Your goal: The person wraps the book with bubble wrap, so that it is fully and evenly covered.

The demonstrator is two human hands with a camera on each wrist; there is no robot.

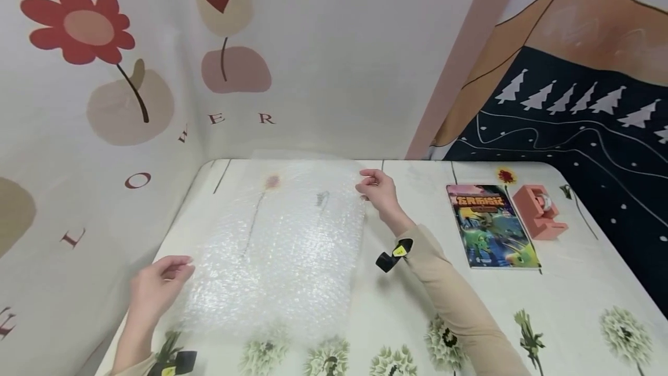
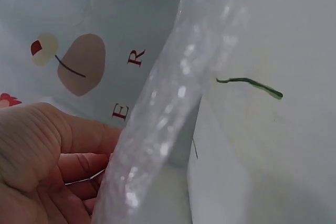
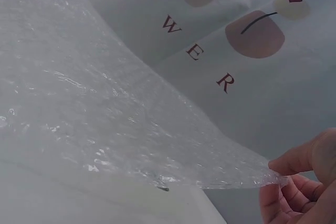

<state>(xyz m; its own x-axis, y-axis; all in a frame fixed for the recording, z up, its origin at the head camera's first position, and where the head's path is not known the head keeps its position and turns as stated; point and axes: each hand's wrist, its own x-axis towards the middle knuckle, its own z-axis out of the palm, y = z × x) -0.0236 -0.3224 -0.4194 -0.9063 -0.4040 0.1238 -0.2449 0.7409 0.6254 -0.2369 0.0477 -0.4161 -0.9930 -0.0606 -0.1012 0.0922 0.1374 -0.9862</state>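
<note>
A clear sheet of bubble wrap is stretched between both hands above the table. My left hand pinches its near left edge between thumb and fingers. In the left wrist view the left hand grips the bubble wrap along a side seen nearly edge-on. My right hand pinches the far right edge. The right wrist view shows the right hand with thumb and fingers closed on a corner of the bubble wrap, which spans toward the left.
To the right lies a colourful book. Beside it stands a pink tape dispenser with a roll of tape. The table has a flower-printed cover, and a printed white curtain hangs behind it.
</note>
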